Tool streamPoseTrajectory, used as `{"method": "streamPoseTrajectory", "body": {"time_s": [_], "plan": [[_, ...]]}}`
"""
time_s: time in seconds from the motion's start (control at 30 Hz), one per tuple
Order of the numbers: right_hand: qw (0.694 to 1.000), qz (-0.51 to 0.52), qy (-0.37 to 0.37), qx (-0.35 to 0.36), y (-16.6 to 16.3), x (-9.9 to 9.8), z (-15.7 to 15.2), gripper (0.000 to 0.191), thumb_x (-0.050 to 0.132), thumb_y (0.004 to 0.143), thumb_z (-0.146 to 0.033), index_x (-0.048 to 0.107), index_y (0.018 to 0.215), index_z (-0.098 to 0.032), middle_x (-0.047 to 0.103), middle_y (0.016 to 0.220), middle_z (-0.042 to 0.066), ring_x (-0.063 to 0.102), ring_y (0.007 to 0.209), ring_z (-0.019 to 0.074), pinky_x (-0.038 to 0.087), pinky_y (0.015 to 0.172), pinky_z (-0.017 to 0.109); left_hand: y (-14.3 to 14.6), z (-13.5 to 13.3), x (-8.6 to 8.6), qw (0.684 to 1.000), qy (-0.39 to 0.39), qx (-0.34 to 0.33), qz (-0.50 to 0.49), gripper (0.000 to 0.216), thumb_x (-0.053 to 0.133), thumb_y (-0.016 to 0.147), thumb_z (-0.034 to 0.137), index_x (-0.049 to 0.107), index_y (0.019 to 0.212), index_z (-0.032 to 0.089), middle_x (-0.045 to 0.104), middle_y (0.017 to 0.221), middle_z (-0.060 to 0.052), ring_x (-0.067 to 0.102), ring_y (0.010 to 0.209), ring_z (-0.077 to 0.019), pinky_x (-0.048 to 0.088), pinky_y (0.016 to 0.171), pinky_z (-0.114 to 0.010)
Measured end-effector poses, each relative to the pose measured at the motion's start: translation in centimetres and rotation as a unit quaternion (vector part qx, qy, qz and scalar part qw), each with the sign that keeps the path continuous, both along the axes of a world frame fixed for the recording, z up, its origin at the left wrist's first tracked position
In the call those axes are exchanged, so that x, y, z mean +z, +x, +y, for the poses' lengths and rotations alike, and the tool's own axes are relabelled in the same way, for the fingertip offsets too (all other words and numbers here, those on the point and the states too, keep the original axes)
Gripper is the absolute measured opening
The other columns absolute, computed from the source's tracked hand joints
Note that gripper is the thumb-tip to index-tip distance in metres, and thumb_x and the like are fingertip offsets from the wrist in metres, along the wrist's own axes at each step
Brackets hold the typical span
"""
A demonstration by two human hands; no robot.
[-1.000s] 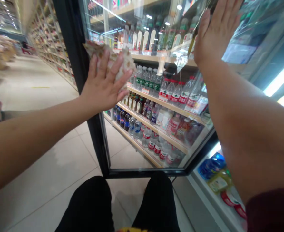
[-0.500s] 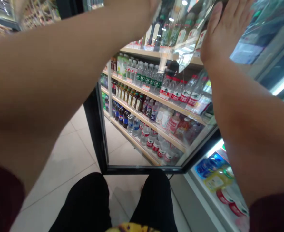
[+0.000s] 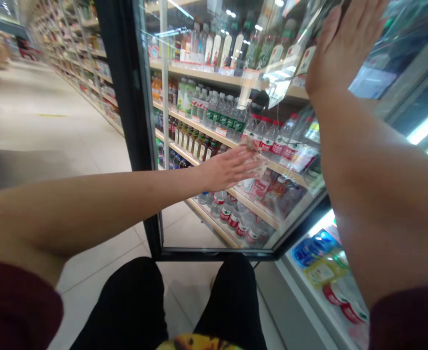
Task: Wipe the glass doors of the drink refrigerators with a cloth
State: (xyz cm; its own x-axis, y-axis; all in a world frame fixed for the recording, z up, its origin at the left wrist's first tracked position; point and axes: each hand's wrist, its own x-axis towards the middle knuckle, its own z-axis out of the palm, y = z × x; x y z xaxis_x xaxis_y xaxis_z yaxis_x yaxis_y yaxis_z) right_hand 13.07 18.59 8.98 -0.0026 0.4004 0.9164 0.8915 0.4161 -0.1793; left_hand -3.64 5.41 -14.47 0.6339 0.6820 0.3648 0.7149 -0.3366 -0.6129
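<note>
the left hand (image 3: 230, 167) is stretched flat, with its fingers straight and near together, and it is not clenched; under the fingers there is a pale cloth (image 3: 258, 167), which lies between them and the glass (image 3: 186, 231) of a cooler door. this cloth is at the lower middle part of the pane, well apart from the left black frame (image 3: 122, 97), and it is nearer to the slanting right edge of the frame. the right hand (image 3: 345, 51) is also open and grasps nothing; it is high on the glass, with fingers pointing up, and the fingertips come to the upper limit of the view. between the two hands there is a wide free part of glass, and more free glass is below the left hand, down to the bottom frame (image 3: 214, 255). in the pane one sees slanted rows of bottles (image 3: 219, 112) on shelves (image 3: 221, 78). the knees (image 3: 133, 287) in black trousers are close to this bottom edge, so the room there looks narrow. to the left of the door, the pale floor (image 3: 71, 141) is open and wide. at the lower right, other drinks (image 3: 321, 272) lie beside a grey base (image 3: 294, 301).
</note>
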Motion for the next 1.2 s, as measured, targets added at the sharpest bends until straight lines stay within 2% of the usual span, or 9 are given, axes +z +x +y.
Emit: {"method": "streamPoseTrajectory", "body": {"time_s": [0.1, 0.33, 0.47, 0.6, 0.77, 0.9, 0.97, 1.07, 1.2], "plan": [[0.999, -0.008, -0.035, -0.018, 0.0, -0.1, -0.8, 0.073, 0.025, 0.113, -0.044, 0.001, 0.176, -0.017, -0.006, 0.179, 0.003, -0.006, 0.168, 0.0197, 0.003, 0.136, 0.045, -1.4, -0.7, 1.8, 1.000, -0.016, -0.009, 0.017, 0.062, 0.044, 0.103, 0.038, 0.035, 0.164, 0.044, 0.012, 0.174, 0.017, 0.009, 0.167, -0.0166, 0.016, 0.145, -0.045], [1.000, 0.010, -0.005, 0.011, -0.1, 0.0, 0.1, 0.074, 0.030, 0.112, -0.047, 0.007, 0.176, -0.017, 0.000, 0.179, 0.004, -0.001, 0.168, 0.0204, 0.003, 0.136, 0.046, -3.3, -3.7, 15.9, 0.975, 0.161, 0.105, -0.112, 0.077, 0.041, 0.103, 0.052, 0.009, 0.171, 0.039, -0.004, 0.179, 0.006, -0.002, 0.167, -0.0386, 0.003, 0.137, -0.068], [1.000, 0.015, -0.006, 0.020, -0.1, 0.1, 0.5, 0.075, 0.032, 0.111, -0.048, 0.008, 0.176, -0.017, -0.001, 0.179, 0.004, -0.003, 0.168, 0.0209, 0.001, 0.136, 0.047, -3.4, -4.6, 18.4, 0.921, 0.223, 0.189, -0.258, 0.076, 0.039, 0.102, 0.047, 0.010, 0.172, 0.035, 0.013, 0.178, 0.002, 0.010, 0.166, -0.0430, 0.006, 0.135, -0.073], [0.999, 0.016, -0.014, 0.024, 0.0, 0.0, 0.0, 0.074, 0.030, 0.111, -0.046, 0.008, 0.176, -0.019, -0.001, 0.180, 0.004, -0.001, 0.168, 0.0191, 0.000, 0.136, 0.045, -3.7, -3.7, 14.8, 0.908, 0.262, 0.162, -0.285, 0.080, 0.048, 0.102, 0.052, 0.014, 0.172, 0.033, 0.002, 0.180, 0.001, -0.001, 0.166, -0.0448, -0.004, 0.138, -0.073], [0.999, 0.012, -0.007, 0.029, 0.2, -0.6, -0.2, 0.071, 0.028, 0.113, -0.048, 0.009, 0.176, -0.019, -0.001, 0.180, 0.004, 0.000, 0.168, 0.0198, 0.003, 0.136, 0.044, -4.5, -3.8, 3.5, 0.938, 0.207, 0.149, -0.234, 0.080, 0.050, 0.102, 0.052, 0.008, 0.170, 0.044, -0.014, 0.177, 0.007, -0.015, 0.167, -0.0357, 0.001, 0.140, -0.073], [1.000, 0.007, -0.006, 0.027, 0.2, -0.7, -0.5, 0.069, 0.026, 0.115, -0.044, 0.006, 0.176, -0.019, -0.001, 0.180, 0.001, -0.001, 0.168, 0.0177, 0.003, 0.136, 0.041, -4.8, -5.2, -7.0, 0.974, 0.149, 0.136, -0.106, 0.075, 0.056, 0.099, 0.046, 0.026, 0.167, 0.041, 0.021, 0.175, 0.011, -0.032, 0.159, -0.0212, -0.010, 0.143, -0.058], [1.000, 0.008, -0.022, 0.013, 0.2, -0.8, -0.9, 0.068, 0.027, 0.115, -0.040, 0.004, 0.176, -0.019, -0.002, 0.179, -0.001, -0.002, 0.168, 0.0177, 0.003, 0.136, 0.039, -5.1, -5.6, -10.1, 0.977, 0.146, 0.129, -0.083, 0.070, 0.057, 0.100, 0.045, 0.033, 0.165, 0.040, 0.029, 0.173, 0.009, -0.027, 0.161, -0.0198, -0.012, 0.143, -0.058], [1.000, 0.001, -0.019, -0.006, 0.2, -1.0, -1.2, 0.066, 0.024, 0.116, -0.040, 0.002, 0.176, -0.021, -0.003, 0.179, -0.004, -0.002, 0.168, 0.0160, 0.004, 0.136, 0.035, -5.8, -5.9, -10.2, 0.982, 0.139, 0.116, -0.059, 0.067, 0.053, 0.104, 0.045, 0.029, 0.167, 0.041, 0.023, 0.175, 0.006, -0.013, 0.167, -0.0215, -0.004, 0.143, -0.059], [0.999, -0.016, -0.023, -0.043, 0.2, -1.2, -0.8, 0.065, 0.018, 0.118, -0.045, -0.003, 0.175, -0.024, -0.007, 0.179, -0.007, -0.004, 0.167, 0.0131, 0.003, 0.135, 0.031, -7.4, -6.3, -2.5, 0.972, 0.156, 0.146, -0.094, 0.073, 0.046, 0.107, 0.048, 0.009, 0.170, 0.043, -0.001, 0.179, 0.004, -0.012, 0.168, -0.0315, 0.004, 0.139, -0.070]]}}
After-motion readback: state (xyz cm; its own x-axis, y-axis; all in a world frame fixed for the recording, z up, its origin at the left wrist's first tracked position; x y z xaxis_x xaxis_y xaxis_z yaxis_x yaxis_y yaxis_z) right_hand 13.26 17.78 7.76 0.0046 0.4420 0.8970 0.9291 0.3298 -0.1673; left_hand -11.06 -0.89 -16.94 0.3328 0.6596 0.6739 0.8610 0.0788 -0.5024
